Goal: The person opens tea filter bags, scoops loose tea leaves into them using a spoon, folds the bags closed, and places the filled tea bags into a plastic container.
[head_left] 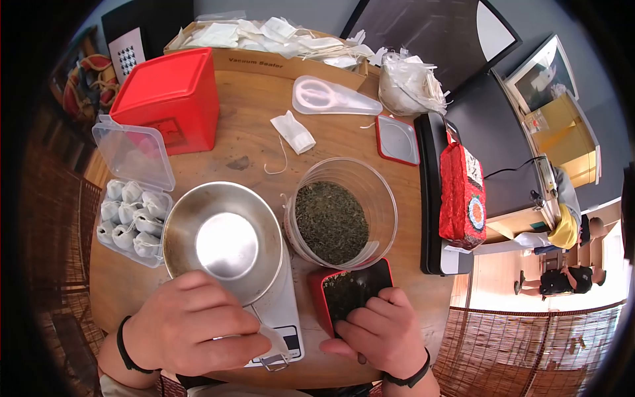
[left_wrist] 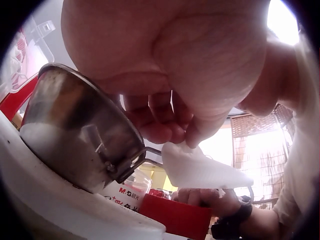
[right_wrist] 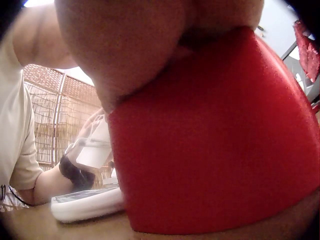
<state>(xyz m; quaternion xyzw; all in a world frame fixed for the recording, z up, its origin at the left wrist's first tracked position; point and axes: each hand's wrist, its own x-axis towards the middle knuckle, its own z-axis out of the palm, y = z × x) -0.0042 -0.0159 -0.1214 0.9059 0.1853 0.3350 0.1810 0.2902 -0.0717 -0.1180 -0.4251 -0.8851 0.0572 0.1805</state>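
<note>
My left hand [head_left: 202, 324] pinches a small white drawstring tea bag [left_wrist: 200, 167] between thumb and fingers, beside the handle of a steel pan [head_left: 178, 255]. The pan sits on a white kitchen scale [head_left: 286, 308], and its bright inside shows no leaves. My right hand [head_left: 383, 327] grips the near rim of a red tin [head_left: 321, 301], fingers curled over the edge. Dark tea leaves [head_left: 338, 291] lie inside the tin; the fingertips are partly hidden. Behind it stands a clear round tub [head_left: 383, 205] with more tea leaves. The red tin wall [right_wrist: 215, 140] fills much of the right wrist view.
At left, a clear box [head_left: 149, 261] holds several filled bags near a red canister [head_left: 192, 99]. Farther back lie a flat bag [head_left: 293, 132], cased scissors [head_left: 331, 96] and a red-rimmed lid [head_left: 398, 140]. A red foil pack [head_left: 456, 192] rests on a black appliance [head_left: 431, 218] at right.
</note>
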